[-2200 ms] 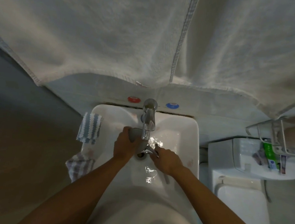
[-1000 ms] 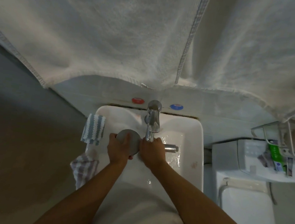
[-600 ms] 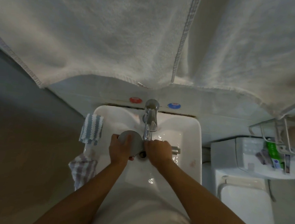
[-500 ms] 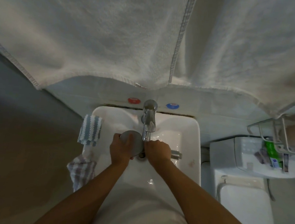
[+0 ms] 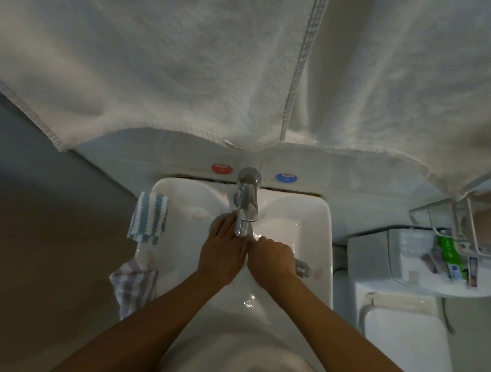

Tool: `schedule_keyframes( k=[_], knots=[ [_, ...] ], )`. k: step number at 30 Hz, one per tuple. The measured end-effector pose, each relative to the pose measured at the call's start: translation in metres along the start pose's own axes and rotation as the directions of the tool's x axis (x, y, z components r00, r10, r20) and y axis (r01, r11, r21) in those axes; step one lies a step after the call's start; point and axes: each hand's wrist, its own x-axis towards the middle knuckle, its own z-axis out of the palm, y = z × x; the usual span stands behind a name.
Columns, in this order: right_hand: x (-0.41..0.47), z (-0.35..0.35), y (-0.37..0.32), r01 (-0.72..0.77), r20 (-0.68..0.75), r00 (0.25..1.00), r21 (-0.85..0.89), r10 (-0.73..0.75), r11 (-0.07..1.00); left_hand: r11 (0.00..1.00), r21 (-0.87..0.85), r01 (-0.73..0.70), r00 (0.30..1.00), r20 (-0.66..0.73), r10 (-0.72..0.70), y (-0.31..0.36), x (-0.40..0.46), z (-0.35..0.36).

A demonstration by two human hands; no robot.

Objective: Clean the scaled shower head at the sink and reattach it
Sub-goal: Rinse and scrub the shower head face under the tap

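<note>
The white sink (image 5: 328, 239) sits below me with its chrome faucet (image 5: 247, 206) at the back. The shower head (image 5: 215, 222) is held low in the basin under the spout. Only a grey edge of its round face shows past my fingers. My left hand (image 5: 223, 248) lies across that face, fingers stretched toward the faucet. My right hand (image 5: 271, 258) is closed around the handle, whose chrome end (image 5: 303, 269) sticks out to the right. Wet patches glint on the basin floor; I cannot tell whether water is running.
A blue-and-white striped cloth (image 5: 149, 220) and a checked cloth (image 5: 133, 285) hang over the sink's left rim. Big white towels (image 5: 189, 64) hang overhead. Red (image 5: 221, 168) and blue (image 5: 286, 177) caps sit on the wall. A toilet tank (image 5: 403, 330), a shelf with toothpaste (image 5: 450, 254) and a wire rack (image 5: 441, 219) stand at the right.
My left hand has slid forward over the round face, which showed beside my fingers before and is now almost covered. The handle end has swung lower and to the right.
</note>
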Motion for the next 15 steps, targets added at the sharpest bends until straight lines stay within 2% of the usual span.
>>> schedule_keyframes(
  k=[3, 5, 6, 7, 8, 10, 12, 13, 15],
  knots=[
    [-0.011, 0.007, 0.007, -0.035, -0.033, 0.999, 0.037, 0.037, 0.999, 0.974, -0.115, 0.193, 0.981, -0.01, -0.196, 0.007, 0.007, -0.005],
    [-0.019, 0.009, 0.008, -0.09, -0.025, 0.995, 0.053, 0.092, 0.995, 0.882, -0.222, 0.415, 0.91, 0.086, -0.406, 0.007, 0.01, -0.008],
    [-0.021, 0.008, 0.008, -0.132, -0.013, 0.991, 0.075, 0.133, 0.988, 0.848, -0.214, 0.485, 0.875, 0.137, -0.465, 0.008, 0.008, -0.007],
    [-0.022, 0.008, 0.007, -0.177, 0.008, 0.984, 0.098, 0.177, 0.979, 0.851, -0.172, 0.495, 0.867, 0.154, -0.474, 0.01, 0.004, -0.006],
    [-0.021, 0.007, 0.006, -0.217, 0.027, 0.976, 0.115, 0.215, 0.969, 0.887, -0.122, 0.445, 0.892, 0.148, -0.427, 0.013, -0.002, -0.001],
    [-0.017, 0.004, 0.004, -0.263, 0.057, 0.965, 0.134, 0.257, 0.956, 0.971, -0.076, 0.227, 0.971, 0.089, -0.22, 0.02, -0.014, 0.005],
    [-0.016, 0.001, 0.002, -0.244, 0.066, 0.969, 0.119, 0.238, 0.962, 0.999, -0.051, 0.007, 1.0, 0.003, -0.007, 0.02, -0.016, 0.013],
    [-0.017, 0.001, 0.001, -0.227, 0.068, 0.973, 0.105, 0.221, 0.968, 0.998, -0.041, -0.057, 0.998, -0.029, 0.055, 0.017, -0.012, 0.014],
    [-0.019, 0.001, -0.001, -0.19, 0.072, 0.98, 0.074, 0.185, 0.979, 0.998, -0.027, -0.055, 0.998, -0.002, 0.055, 0.01, -0.002, 0.009]
  ],
)
